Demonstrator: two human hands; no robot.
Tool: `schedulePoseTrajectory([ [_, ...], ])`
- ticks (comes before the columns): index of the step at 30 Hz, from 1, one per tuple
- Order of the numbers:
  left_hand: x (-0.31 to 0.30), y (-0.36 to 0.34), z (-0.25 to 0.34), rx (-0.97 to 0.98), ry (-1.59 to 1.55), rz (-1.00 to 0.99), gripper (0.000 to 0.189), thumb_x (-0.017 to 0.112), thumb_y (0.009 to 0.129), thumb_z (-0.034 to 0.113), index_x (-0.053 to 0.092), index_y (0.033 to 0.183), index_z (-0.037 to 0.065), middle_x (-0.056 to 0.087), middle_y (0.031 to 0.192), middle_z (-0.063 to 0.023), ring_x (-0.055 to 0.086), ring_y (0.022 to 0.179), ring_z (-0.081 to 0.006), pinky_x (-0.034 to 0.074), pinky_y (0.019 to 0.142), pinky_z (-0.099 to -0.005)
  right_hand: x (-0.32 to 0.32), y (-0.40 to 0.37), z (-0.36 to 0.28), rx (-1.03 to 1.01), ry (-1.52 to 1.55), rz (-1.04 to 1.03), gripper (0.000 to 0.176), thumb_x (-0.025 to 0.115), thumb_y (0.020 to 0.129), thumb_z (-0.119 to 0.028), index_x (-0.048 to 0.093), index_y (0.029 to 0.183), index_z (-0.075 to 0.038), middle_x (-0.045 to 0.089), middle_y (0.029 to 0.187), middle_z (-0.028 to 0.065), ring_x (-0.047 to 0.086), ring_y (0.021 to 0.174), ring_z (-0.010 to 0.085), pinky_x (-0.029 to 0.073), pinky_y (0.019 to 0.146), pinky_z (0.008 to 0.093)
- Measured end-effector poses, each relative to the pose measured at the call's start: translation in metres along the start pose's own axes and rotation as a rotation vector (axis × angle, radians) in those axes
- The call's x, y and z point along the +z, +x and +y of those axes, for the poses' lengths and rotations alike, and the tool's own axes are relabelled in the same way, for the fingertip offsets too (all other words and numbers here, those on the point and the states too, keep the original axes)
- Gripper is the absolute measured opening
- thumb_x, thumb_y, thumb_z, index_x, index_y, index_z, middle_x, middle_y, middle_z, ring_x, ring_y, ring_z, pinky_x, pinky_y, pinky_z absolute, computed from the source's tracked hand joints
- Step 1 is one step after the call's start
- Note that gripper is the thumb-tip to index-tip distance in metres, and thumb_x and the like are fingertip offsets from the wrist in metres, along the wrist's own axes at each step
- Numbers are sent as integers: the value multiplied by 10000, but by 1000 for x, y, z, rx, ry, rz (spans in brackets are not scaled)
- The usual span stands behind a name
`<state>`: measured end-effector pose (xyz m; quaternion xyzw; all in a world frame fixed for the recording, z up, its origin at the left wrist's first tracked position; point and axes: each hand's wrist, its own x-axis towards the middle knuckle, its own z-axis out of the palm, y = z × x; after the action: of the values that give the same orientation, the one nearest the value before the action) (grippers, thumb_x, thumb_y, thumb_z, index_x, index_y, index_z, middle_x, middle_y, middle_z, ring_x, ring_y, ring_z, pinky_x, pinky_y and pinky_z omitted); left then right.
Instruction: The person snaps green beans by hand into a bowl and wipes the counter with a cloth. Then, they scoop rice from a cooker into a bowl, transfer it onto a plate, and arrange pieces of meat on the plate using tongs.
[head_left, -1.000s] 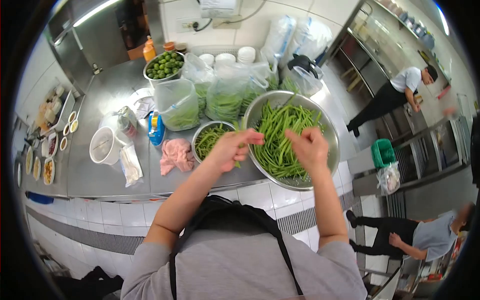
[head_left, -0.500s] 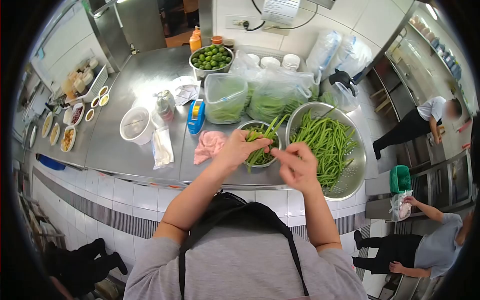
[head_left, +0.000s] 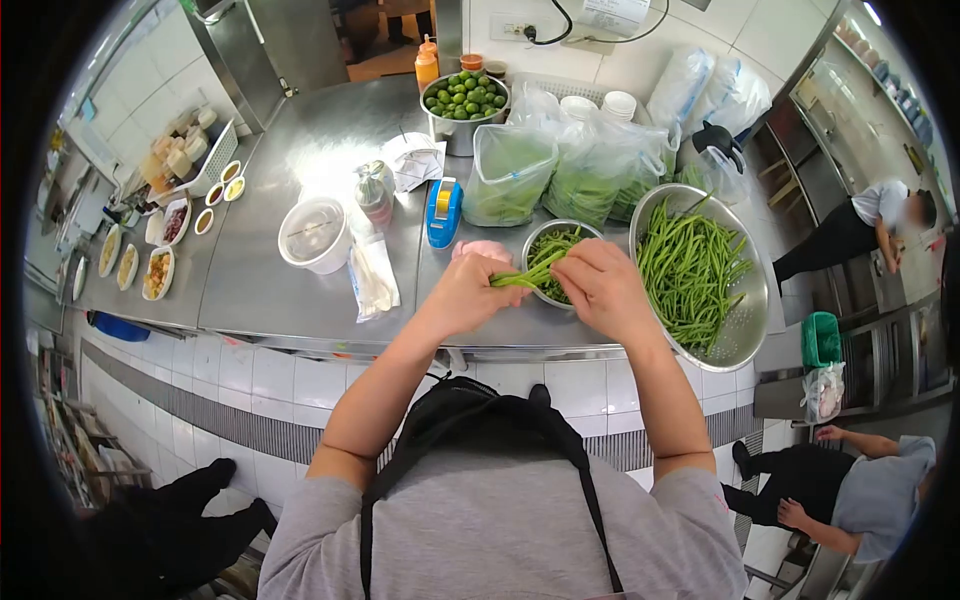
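My left hand (head_left: 472, 293) is closed around a small bunch of green beans (head_left: 535, 274), which points to the right. My right hand (head_left: 605, 285) pinches the far end of the bunch, its fingertips partly hiding the bean tips. Just behind the hands is a small steel bowl (head_left: 546, 224) with green bean pieces in it, partly covered by my right hand. To the right, a large steel colander (head_left: 752, 322) holds a heap of long green beans (head_left: 690, 270). A pink cloth (head_left: 484, 249) lies behind my left hand.
A blue tape dispenser (head_left: 443, 222), a white tub (head_left: 314, 240) and a plastic packet (head_left: 374, 285) stand left. Behind are bags of greens (head_left: 512, 180) and a pot of limes (head_left: 462, 130). Small dishes (head_left: 158, 272) line the far left. Co-workers (head_left: 885, 490) are at right.
The bean bunch has turned from upright to nearly level, moving from over the bowl to in front of it. My right hand has closed on its end. The whole view has shifted.
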<state>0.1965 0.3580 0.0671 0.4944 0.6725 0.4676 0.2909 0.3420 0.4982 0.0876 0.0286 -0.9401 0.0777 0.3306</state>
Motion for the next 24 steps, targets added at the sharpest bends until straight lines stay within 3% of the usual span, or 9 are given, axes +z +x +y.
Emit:
schedulePoseTrajectory([
  [4, -8, -2, -3, 2, 33, -22, 146, 633, 742, 148, 641, 642, 41, 548, 537, -28, 500, 550, -111, 384, 555, -249, 15, -8, 8, 658, 850, 530, 62, 606, 748, 7, 613, 799, -27, 524, 722, 42, 466, 627, 108, 357, 540, 221],
  [6, -6, 0, -24, -109, -218, -26, 147, 636, 742, 121, 631, 635, 20, 572, 558, -23, 513, 543, -88, 401, 567, -231, 20, -22, 29, 707, 645, 445, 96, 607, 729, -2, 614, 824, -11, 553, 763, 94, 531, 624, 177, 418, 562, 257],
  [8, -6, 4, -31, -82, -202, -34, 154, 629, 749, 110, 627, 633, 9, 579, 565, -22, 518, 530, -81, 409, 552, -230, 37, -40, 45, 620, 238, 51, 148, 598, 731, -4, 608, 878, -4, 581, 819, 123, 571, 670, 215, 450, 587, 286],
  [10, -5, 11, -38, -50, -191, -39, 160, 622, 756, 99, 622, 630, -1, 586, 573, -21, 524, 517, -74, 417, 537, -229, 38, -36, 35, 673, 266, 16, 194, 585, 737, -14, 598, 930, 3, 587, 883, 130, 584, 733, 258, 470, 647, 321],
  [12, -6, 15, -36, -6, -57, -12, 159, 609, 765, 76, 618, 637, -19, 573, 563, -27, 524, 486, -84, 414, 477, -236, 30, -26, 23, 386, 196, 37, 213, 575, 745, -37, 600, 954, -10, 588, 883, 131, 575, 796, 277, 468, 706, 347],
  [16, -6, 14, -13, -88, -96, -51, 144, 599, 765, 48, 615, 656, -44, 565, 557, -39, 520, 460, -98, 396, 428, -231, 30, -23, 19, 273, -72, -300, 177, 558, 769, -62, 619, 930, -20, 590, 885, 116, 563, 832, 262, 455, 697, 342],
  [18, -5, 15, -16, -145, -200, -29, 119, 599, 758, 25, 617, 677, -59, 558, 555, -50, 517, 457, -103, 388, 416, -224, 28, -25, 17, 341, -10, -229, 181, 564, 758, -56, 621, 926, -20, 584, 850, 105, 566, 799, 257, 454, 661, 333],
  [21, -6, 16, -27, -138, -274, -46, 125, 608, 760, 66, 631, 687, -33, 557, 550, -35, 515, 464, -96, 392, 434, -228, 43, -37, 32, 810, 436, 249, 223, 582, 745, -69, 623, 962, -38, 581, 847, 107, 569, 756, 266, 461, 659, 349],
  [24, -5, 15, -31, -111, -55, -36, 143, 619, 751, 111, 640, 673, -7, 548, 534, -33, 520, 472, -97, 396, 453, -231, 59, -48, 34, 646, -114, -185, 262, 592, 745, -76, 612, 1006, -49, 577, 898, 110, 566, 774, 272, 462, 679, 360],
])
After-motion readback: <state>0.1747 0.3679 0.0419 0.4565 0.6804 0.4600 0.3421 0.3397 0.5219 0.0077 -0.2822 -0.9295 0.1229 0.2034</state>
